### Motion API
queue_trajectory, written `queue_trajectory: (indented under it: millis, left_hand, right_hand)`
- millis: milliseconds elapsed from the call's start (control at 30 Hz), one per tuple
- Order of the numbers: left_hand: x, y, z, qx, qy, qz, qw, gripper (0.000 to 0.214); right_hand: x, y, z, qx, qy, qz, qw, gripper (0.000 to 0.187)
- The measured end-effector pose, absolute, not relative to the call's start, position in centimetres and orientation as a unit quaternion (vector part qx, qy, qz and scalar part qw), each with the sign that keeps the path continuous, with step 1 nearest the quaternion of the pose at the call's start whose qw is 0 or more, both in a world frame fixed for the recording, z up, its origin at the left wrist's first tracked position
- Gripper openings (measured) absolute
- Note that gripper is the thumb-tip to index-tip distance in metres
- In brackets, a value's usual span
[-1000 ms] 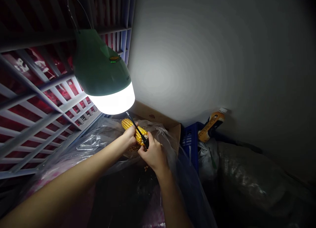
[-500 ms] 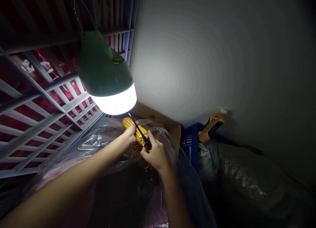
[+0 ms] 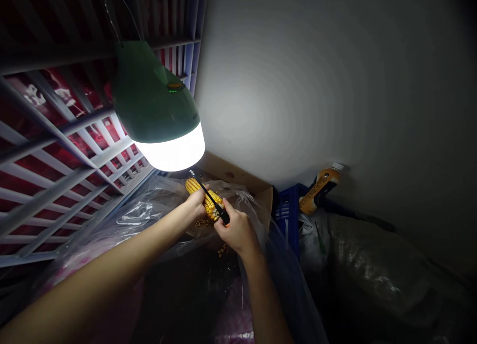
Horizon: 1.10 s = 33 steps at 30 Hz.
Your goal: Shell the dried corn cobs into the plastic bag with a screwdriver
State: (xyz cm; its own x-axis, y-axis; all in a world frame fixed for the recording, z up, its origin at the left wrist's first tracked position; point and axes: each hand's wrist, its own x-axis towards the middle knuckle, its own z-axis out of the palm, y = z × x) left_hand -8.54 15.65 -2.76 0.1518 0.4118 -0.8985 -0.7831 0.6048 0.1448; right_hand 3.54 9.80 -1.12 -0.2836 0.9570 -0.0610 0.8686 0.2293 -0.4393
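Observation:
My left hand (image 3: 197,204) grips a yellow corn cob (image 3: 212,200) around its middle, the cob slanting from upper left to lower right. In my right hand (image 3: 238,228) is a screwdriver (image 3: 208,195) with a black and orange handle. Its dark shaft lies along the cob and its tip sticks out past the far end, under the lamp. The near end of the cob shows a pale bare patch beside my right thumb. Loose corn kernels (image 3: 203,223) lie below the cob in a cardboard box (image 3: 242,174) lined with clear plastic (image 3: 136,212).
A lit green lamp (image 3: 156,100) hangs low above my hands from plastic crates (image 3: 74,135) on the left. A pale wall (image 3: 298,85) stands behind. At right are a blue basket (image 3: 286,210), an orange-labelled bottle (image 3: 320,187) and a bulky sack (image 3: 372,259).
The screwdriver has shifted slightly, its tip a little farther left and its shaft lying differently across the cob. Both hands keep their holds. The whole view has moved slightly.

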Motion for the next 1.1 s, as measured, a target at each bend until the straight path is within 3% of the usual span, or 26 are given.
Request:
queue_trajectory:
  millis: [200,500,667,833,1100]
  left_hand:
    - [-8.57,15.71,-2.78,-0.142,0.509,0.397,0.750,0.021]
    - [-8.34,15.34,-2.42,-0.136,0.524,0.404,0.738,0.022]
    - [-8.23,15.22,-2.60,-0.135,0.532,0.412,0.727,0.015]
    - [-8.16,15.14,-2.71,-0.143,0.531,0.432,0.714,0.015]
    - [-8.11,15.21,-3.10,-0.157,0.544,0.411,0.715,0.015]
  right_hand:
    - [3.71,9.72,-0.74,-0.576,-0.779,0.220,0.113,0.065]
    - [3.23,9.70,-0.65,-0.600,-0.781,0.153,0.081,0.060]
    - [3.26,9.70,-0.52,-0.605,-0.779,0.149,0.071,0.047]
    - [2.96,9.59,-0.71,-0.603,-0.780,0.150,0.070,0.056]
    - [3.23,9.76,-0.84,-0.596,-0.783,0.169,0.058,0.052]
